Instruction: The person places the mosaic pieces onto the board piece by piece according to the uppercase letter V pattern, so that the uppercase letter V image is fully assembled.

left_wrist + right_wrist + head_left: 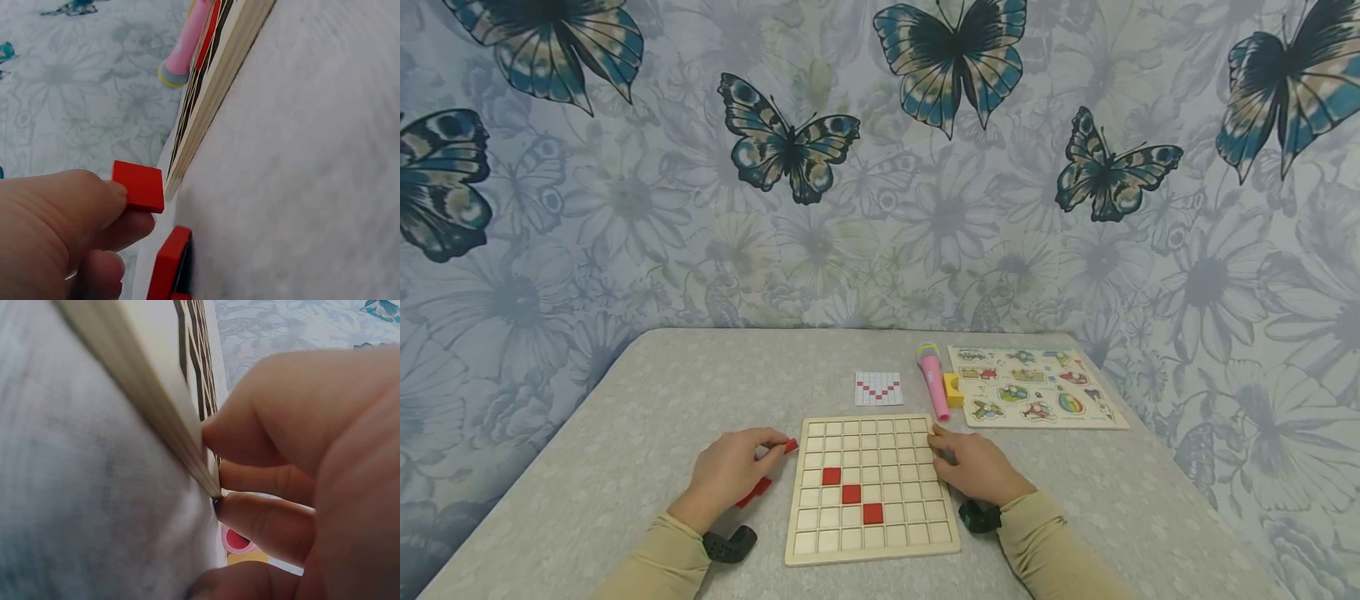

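Note:
Between thumb and fingers my left hand [730, 471] pinches a red square tile [139, 187], held just off the left edge of the wooden grid board [895, 540]. Below that hand more red tiles [754, 493] lie on the table, partly covered by it. Three red tiles, one of them the middle red tile [851, 494], sit in the board's squares along a diagonal running down to the right. My right hand [981, 468] rests with thumb and fingertips against the board's right edge, near the far corner.
Behind the board lies a small pattern card [877, 389] with red squares in a V. To its right are a pink toy microphone [933, 383], a yellow block [953, 392] and a picture puzzle board [1037, 387]. A butterfly-patterned wall covering [850, 267] rises behind the table.

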The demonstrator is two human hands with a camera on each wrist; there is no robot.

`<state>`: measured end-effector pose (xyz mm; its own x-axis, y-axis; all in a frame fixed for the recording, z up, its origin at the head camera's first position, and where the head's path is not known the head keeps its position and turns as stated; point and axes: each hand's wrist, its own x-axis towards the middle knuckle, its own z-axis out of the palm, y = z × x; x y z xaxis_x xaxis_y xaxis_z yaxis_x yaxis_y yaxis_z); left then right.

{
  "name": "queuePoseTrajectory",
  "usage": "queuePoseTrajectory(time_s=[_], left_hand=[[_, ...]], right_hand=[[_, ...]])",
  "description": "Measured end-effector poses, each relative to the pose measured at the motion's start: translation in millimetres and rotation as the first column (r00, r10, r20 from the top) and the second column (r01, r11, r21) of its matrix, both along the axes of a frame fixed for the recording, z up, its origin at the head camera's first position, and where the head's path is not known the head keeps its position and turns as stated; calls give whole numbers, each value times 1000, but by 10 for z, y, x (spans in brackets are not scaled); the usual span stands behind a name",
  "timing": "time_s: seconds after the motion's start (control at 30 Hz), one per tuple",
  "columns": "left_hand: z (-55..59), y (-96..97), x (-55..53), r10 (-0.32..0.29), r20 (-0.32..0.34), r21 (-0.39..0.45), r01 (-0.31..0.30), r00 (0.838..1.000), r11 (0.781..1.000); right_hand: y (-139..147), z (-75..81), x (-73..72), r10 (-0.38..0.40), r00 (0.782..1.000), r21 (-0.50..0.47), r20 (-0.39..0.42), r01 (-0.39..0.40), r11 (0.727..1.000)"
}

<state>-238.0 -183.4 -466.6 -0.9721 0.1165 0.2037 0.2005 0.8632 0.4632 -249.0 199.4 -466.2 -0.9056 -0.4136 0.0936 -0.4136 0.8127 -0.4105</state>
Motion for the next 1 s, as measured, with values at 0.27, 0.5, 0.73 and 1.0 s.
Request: queuePoseTrajectory(time_s=[0.27, 0.5, 0.73, 1.0], left_hand=[[-41, 98, 32, -37, -50, 55, 40, 998, 998], [-108, 160, 24, -61, -131, 75, 71, 990, 995], [-140, 193, 15, -94, -152, 83, 107, 984, 991], [-144, 217, 5, -114, -109, 91, 124, 987, 988]], right_hand=[[-2, 9, -1, 10, 1000, -15, -1, -10, 1000], [-8, 13, 2, 12, 1000, -16, -4, -12, 1000], [-6, 0, 7, 10, 1000, -23, 10, -9, 1000], [7, -25, -10, 13, 1000, -15, -7, -13, 1000]])
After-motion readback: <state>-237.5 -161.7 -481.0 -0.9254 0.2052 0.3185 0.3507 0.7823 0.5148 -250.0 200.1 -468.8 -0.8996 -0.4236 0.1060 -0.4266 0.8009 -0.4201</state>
